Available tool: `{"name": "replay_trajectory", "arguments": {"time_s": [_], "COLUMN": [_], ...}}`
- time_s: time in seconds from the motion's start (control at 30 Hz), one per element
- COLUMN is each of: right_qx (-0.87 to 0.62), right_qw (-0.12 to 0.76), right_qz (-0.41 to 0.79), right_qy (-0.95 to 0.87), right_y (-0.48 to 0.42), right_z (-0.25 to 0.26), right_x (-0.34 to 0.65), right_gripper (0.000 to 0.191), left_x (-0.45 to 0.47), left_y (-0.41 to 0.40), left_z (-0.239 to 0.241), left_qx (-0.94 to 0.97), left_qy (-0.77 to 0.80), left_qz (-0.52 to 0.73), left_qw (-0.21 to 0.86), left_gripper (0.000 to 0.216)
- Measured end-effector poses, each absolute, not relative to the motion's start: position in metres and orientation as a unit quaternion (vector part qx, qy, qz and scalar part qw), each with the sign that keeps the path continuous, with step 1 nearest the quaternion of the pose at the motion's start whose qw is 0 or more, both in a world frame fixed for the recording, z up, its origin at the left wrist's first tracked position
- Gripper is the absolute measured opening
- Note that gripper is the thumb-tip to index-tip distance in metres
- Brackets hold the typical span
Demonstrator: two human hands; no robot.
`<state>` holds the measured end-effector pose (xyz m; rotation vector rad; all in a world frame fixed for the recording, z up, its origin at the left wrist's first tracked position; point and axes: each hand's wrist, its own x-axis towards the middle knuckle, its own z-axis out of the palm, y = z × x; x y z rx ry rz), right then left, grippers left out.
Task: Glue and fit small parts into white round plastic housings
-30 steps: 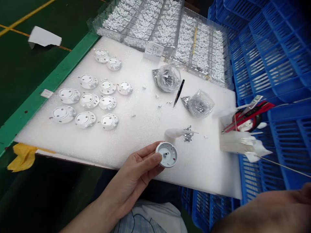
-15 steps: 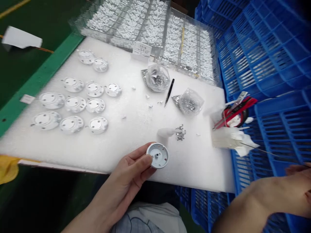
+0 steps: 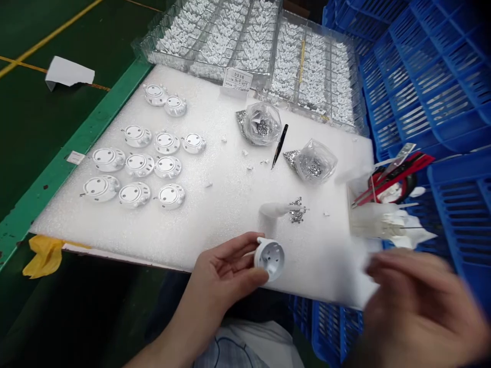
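Note:
My left hand [image 3: 226, 271] is closed on a small round white plastic housing [image 3: 279, 266], held by its rim between thumb and fingers. The housing's hollow side, with small holes inside, faces up and to the right. My right hand [image 3: 418, 296] is over the table's right edge, smeared by motion; whether its fingers hold anything cannot be made out. Beyond the housing lies a white squeeze bottle [image 3: 274, 209] with a thin nozzle. Its tip points to a small heap of shiny metal bits [image 3: 297, 210]. Several white oval assemblies [image 3: 134, 195] stand in rows at the left.
Clear compartment trays [image 3: 215, 66] full of white parts line the back. Black tweezers [image 3: 280, 146] lie between two plastic bags of metal bits [image 3: 263, 125]. A holder with red-handled tools [image 3: 395, 179] stands at the right, beside stacked blue crates [image 3: 406, 82].
My right hand has come in from the far right edge toward the table. The housing in my left hand has turned, showing more of its side wall. The view has shifted slightly left.

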<state>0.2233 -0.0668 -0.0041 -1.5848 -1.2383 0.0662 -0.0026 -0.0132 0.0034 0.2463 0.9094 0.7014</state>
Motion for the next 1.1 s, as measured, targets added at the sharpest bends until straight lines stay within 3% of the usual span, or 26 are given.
{"name": "replay_trajectory", "arguments": {"time_s": [0.03,0.2,0.37,0.53,0.77,0.93,1.1], "right_qx": [-0.633,-0.559,-0.521,-0.5,-0.498,-0.5,-0.491], "right_qw": [0.517,0.485,0.517,0.54,0.546,0.532,0.546], "right_qz": [0.08,0.214,0.203,0.198,0.192,0.148,0.126], "right_qy": [-0.57,-0.637,-0.648,-0.647,-0.645,-0.667,-0.666], "right_y": [-0.066,-0.061,-0.064,-0.065,-0.067,-0.062,-0.055], "right_z": [-0.006,-0.014,-0.014,-0.016,-0.017,-0.02,-0.029], "right_x": [0.209,0.172,0.169,0.167,0.167,0.167,0.161], "right_gripper": [0.006,0.028,0.041,0.043,0.043,0.043,0.037], "left_x": [-0.003,-0.008,-0.017,-0.02,-0.019,-0.018,-0.017], "left_y": [-0.016,-0.021,-0.02,-0.022,-0.023,-0.026,-0.022], "left_z": [0.006,0.017,0.007,-0.003,-0.007,-0.016,-0.025], "left_qx": [0.142,0.305,0.442,0.536,0.557,0.54,0.515], "left_qy": [0.44,0.455,0.419,0.323,0.318,0.311,0.319], "left_qz": [0.334,0.329,0.342,0.408,0.413,0.416,0.451], "left_qw": [0.822,0.769,0.716,0.665,0.646,0.662,0.656], "left_gripper": [0.036,0.034,0.038,0.06,0.064,0.082,0.073]}}
